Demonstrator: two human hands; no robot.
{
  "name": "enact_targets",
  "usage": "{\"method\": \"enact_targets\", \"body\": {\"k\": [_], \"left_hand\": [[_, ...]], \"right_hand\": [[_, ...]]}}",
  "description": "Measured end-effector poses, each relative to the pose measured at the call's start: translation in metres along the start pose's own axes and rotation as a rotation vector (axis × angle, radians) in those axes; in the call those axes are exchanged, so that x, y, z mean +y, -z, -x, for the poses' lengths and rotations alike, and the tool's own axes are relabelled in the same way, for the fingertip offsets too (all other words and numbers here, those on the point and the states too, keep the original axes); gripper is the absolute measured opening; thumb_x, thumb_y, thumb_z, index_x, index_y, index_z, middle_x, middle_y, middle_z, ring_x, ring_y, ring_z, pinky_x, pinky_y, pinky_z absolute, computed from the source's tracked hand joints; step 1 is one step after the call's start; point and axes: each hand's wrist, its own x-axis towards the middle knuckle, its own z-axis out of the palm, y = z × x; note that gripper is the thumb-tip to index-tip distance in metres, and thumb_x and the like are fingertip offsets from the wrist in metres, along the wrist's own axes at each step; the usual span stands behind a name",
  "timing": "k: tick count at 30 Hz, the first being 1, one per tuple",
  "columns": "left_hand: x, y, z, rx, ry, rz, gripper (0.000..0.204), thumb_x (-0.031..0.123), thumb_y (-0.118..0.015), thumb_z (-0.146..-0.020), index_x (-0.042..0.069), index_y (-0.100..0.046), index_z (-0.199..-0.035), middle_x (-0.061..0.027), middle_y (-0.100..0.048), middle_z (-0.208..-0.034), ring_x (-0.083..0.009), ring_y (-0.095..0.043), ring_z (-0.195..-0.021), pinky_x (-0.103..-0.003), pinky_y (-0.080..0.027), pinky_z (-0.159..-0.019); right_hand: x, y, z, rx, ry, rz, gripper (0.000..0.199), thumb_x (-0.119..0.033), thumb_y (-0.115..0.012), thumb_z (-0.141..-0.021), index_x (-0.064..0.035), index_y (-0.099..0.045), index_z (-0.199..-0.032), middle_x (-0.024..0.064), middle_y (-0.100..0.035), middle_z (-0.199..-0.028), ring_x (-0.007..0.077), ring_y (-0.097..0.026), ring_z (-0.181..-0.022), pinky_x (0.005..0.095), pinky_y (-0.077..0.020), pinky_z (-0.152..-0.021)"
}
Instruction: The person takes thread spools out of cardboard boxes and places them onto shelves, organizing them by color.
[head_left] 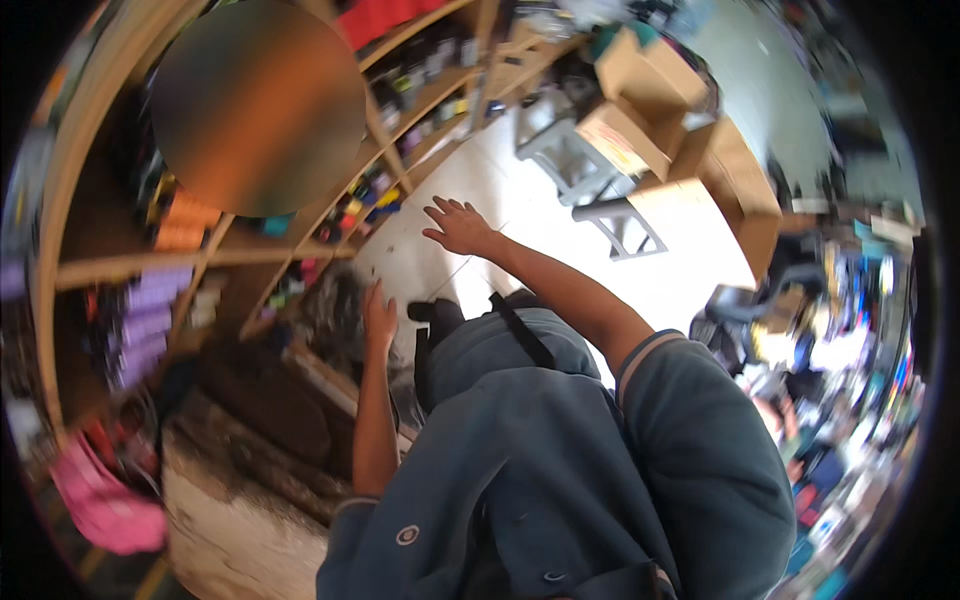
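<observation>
My right hand (458, 228) is stretched out ahead over the pale tiled floor (420, 262), its fingers spread and nothing in them. Lower and to the left, my left hand (378, 315) points forward with its fingers extended and holds nothing. Close beside it is a dark, crumpled plastic-like bundle (335, 300); I cannot tell whether the two touch. The lower part of a wooden shelf (225, 256) with small coloured goods stands beyond both hands.
Purple packs (145, 325) and orange packs (185, 220) fill shelf compartments on the left. A pink bag (108, 490) lies by a rough pale block (235, 510). Grey stools (570, 160) and an open cardboard box (640, 100) stand far right. Clutter crowds the right edge, blurred.
</observation>
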Motion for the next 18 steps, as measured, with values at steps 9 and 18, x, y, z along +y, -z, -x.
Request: {"method": "enact_targets", "body": {"k": [9,18], "left_hand": [[0.124,-0.077,-0.048,-0.209,-0.060,0.151,0.022,0.007,-0.057,-0.084,0.004,-0.061,-0.105,-0.0065,-0.059,-0.075,-0.0173,-0.058,-0.065,-0.030,-0.049,-0.064],[0.327,-0.201,-0.066,-0.589,-0.192,0.312,0.017,0.009,-0.053,-0.090,0.001,-0.061,-0.103,-0.0017,-0.054,-0.066,-0.0082,-0.049,-0.060,-0.023,-0.041,-0.056]], "right_hand": [[0.188,0.039,0.204,0.429,-0.556,-0.310,0.054,-0.040,-0.052,-0.088,-0.0079,-0.042,-0.130,0.0206,-0.039,-0.135,0.0393,-0.047,-0.116,0.0486,-0.0420,-0.093],[0.289,0.047,0.362,0.845,-0.800,-0.459,0.045,-0.024,-0.059,-0.086,-0.0033,-0.046,-0.123,0.0188,-0.050,-0.121,0.0373,-0.050,-0.110,0.0424,-0.0431,-0.092]]}}
